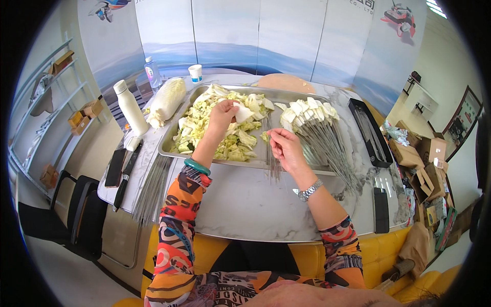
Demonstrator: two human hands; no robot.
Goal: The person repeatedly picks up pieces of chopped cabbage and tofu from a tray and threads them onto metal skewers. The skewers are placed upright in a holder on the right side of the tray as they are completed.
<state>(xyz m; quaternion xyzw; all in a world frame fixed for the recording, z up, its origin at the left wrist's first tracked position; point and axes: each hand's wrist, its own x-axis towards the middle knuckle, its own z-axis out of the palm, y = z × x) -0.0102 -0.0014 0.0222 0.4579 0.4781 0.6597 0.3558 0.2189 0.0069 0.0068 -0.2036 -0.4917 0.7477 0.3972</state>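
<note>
My left hand (222,117) pinches a flat white piece of Chinese cabbage (243,113) above the heap of cut cabbage (209,126) in a steel tray (168,140). My right hand (285,147) hovers over the tray's middle, thumb and fingers drawn together. A small yellow-green leaf piece (264,136) shows at its fingertips; whether they grip it or a thin skewer is unclear. Beneath that hand lie several loose metal skewers (269,155). To its right, a bundle of skewers (326,142) bears white cabbage pieces (308,110) at the far ends, reaching over the tray's front rim.
Another skewer bundle (153,192) lies left, by a knife (128,172) and phone (116,168). A whole cabbage (167,99), white bottle (130,109), plastic bottle (152,75) and paper cup (195,73) stand behind. Right are a black skewer box (370,134) and dark phone (381,210).
</note>
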